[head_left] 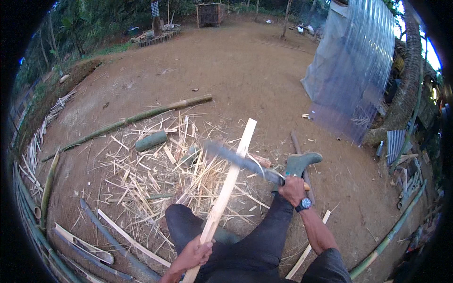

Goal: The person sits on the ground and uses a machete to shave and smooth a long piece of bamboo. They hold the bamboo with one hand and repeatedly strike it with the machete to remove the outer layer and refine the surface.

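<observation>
My left hand [195,251] is wrapped round the lower end of a long pale split bamboo strip [221,200], which slants up and away from my lap. In my right hand [292,190] is the handle of a machete, its dark blade [240,161] lying across the upper part of the strip. The blade's far end is smeared by motion. A thin curled shaving [257,166] stands up beside the blade. On the ground past my knees lies a heap of pale bamboo shavings and slivers [141,188]. A short green bamboo piece [151,141] rests on the heap.
A long bamboo pole [127,120] lies beyond the heap. Split bamboo pieces [85,245] and poles are at the left, another pole [387,240] at the right. A stick [296,141] lies by my green boot [302,162]. A corrugated translucent sheet [351,70] stands far right.
</observation>
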